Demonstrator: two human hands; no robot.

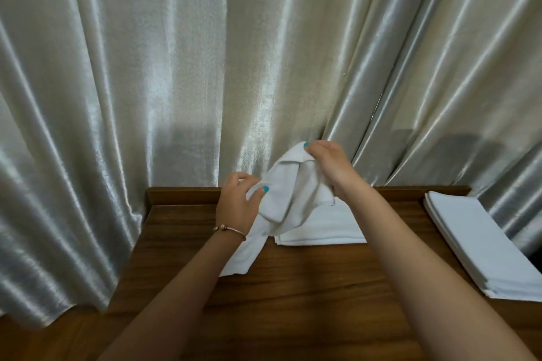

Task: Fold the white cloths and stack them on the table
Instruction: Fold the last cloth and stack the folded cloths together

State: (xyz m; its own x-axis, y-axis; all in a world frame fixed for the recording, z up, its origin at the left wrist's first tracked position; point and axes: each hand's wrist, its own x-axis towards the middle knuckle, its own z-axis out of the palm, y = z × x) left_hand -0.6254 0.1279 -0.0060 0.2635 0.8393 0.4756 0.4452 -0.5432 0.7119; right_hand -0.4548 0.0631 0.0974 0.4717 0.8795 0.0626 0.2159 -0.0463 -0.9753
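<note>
Both hands hold one white cloth [289, 196] above the table [308, 287]: left hand [237, 202] grip clamped at 9 o'clock, right hand [325, 164] grip clamped at 12 o'clock.

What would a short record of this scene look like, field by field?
setting: wooden table against a shiny curtain
left hand: fingers grip the loose white cloth
right hand: pinches the cloth's top edge, lifted off the table
cloth state: crumpled, unfolded, one end trailing on the table
under the cloth: flat white cloths
right side: folded stack
wrist: bracelet, left
</note>
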